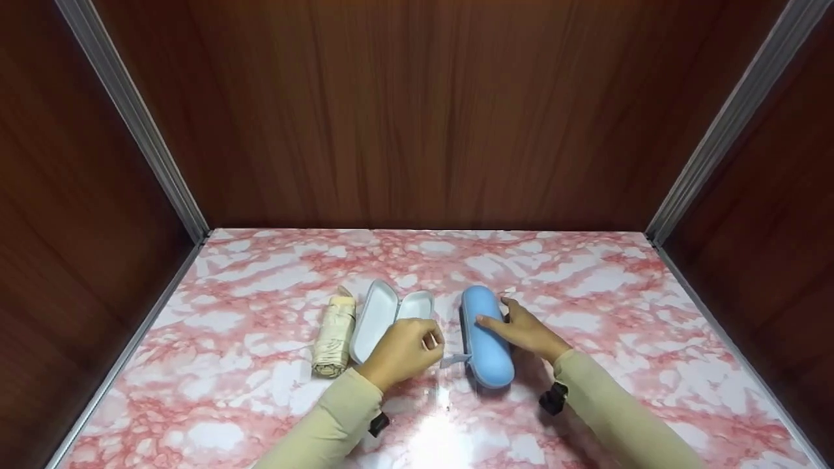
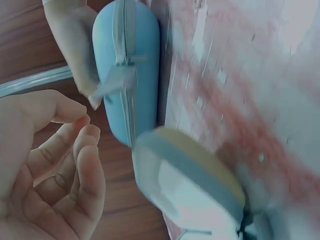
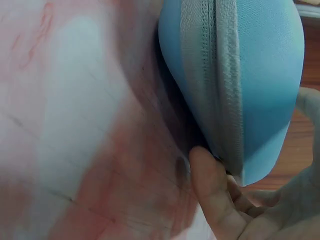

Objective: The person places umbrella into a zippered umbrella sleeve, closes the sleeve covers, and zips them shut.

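Observation:
A blue zip-up case [image 1: 485,335] with a grey zipper lies lengthwise on the table. My right hand [image 1: 526,330] grips its right side, thumb on top; in the right wrist view, fingers [image 3: 207,175] reach the lower edge by the zipper. A pale pull tab [image 1: 455,359] sticks out from the zipper toward the left. My left hand [image 1: 407,348] hovers close to that tab, fingers loosely curled and thumb near the fingertips, with nothing seen between them. Behind it, an opened hinged case [image 1: 376,314] shows its white inside, partly hidden by the hand.
Left of the opened case lies a folded beige umbrella [image 1: 334,335]. The pink-and-white marbled table [image 1: 260,260] is bounded by a brown wood-grain back wall [image 1: 417,117] and side walls with metal edge strips [image 1: 143,130].

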Tool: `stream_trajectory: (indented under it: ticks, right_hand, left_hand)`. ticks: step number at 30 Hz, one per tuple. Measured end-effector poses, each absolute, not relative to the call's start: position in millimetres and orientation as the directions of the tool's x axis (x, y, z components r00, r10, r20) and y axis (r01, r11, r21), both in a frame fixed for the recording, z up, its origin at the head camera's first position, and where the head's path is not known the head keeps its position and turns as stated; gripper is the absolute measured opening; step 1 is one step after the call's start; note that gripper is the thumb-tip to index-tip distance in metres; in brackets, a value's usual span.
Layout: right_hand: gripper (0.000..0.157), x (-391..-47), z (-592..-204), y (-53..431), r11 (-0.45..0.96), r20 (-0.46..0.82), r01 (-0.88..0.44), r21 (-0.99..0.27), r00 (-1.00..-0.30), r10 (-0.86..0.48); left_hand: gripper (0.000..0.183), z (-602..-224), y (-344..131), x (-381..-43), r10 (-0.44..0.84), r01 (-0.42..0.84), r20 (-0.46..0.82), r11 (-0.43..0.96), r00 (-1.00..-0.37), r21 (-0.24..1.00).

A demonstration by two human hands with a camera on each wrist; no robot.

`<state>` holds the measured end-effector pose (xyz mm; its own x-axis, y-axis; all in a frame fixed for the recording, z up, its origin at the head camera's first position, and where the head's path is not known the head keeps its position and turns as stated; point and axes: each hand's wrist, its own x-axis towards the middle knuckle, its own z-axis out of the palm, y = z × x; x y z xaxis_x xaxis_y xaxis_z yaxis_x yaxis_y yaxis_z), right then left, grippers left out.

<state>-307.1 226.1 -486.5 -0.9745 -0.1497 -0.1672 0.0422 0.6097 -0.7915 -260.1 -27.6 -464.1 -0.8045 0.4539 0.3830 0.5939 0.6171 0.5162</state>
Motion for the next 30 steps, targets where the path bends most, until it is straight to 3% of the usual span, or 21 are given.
stream_trajectory:
  ticks: [9, 30]
  right_hand:
    - [0.095, -305.7, -479.3, 227.8, 0.666, -0.067, -0.072, -0.743, -0.981, -0.18]
    - [0.079, -304.5, -469.2, 227.6, 0.701, -0.017, -0.106, -0.705, -0.986, -0.166]
  left_hand:
    - [0.006, -459.8, -51.1, -265.0, 0.399, 0.557, 0.394, 0.668, -0.828, 0.493]
    - [0.006, -460.8, -86.3, -270.4, 0.307, 0.495, 0.412, 0.71, -0.858, 0.501]
